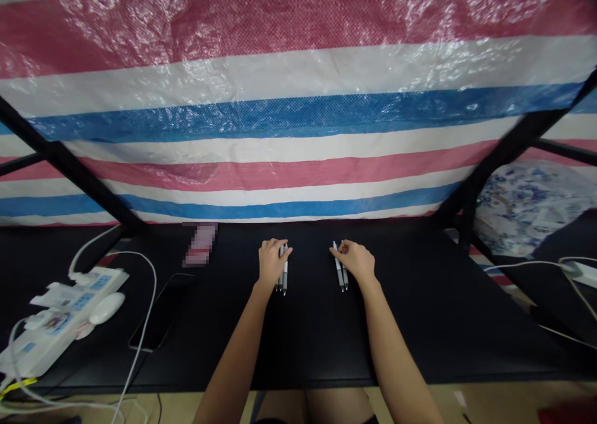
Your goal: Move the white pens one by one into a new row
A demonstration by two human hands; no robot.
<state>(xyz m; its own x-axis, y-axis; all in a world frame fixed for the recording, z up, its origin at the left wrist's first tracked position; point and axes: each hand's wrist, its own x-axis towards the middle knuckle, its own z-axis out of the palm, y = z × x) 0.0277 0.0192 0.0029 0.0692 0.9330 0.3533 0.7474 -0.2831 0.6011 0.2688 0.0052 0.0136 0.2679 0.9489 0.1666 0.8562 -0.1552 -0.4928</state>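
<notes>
My left hand (272,260) is closed, thumb and fingers about a small bunch of pens (285,280) that lie side by side on the black tabletop (308,331). Their tips point toward me, and my fingers partly cover them, so how many there are is hard to tell. To the right, across a gap, my right hand (359,260) pinches a second small group of white and grey pens (339,276) near their far ends. These also rest on the table, almost parallel, with their tips toward me.
On the left lie a dark smartphone (164,312), a blurred pink item (200,247) and a white power strip (60,318) with plugs and trailing white cables. A striped plastic sheet (289,119) hangs behind. Black frame bars slant at both sides; a clear bag (527,203) sits right.
</notes>
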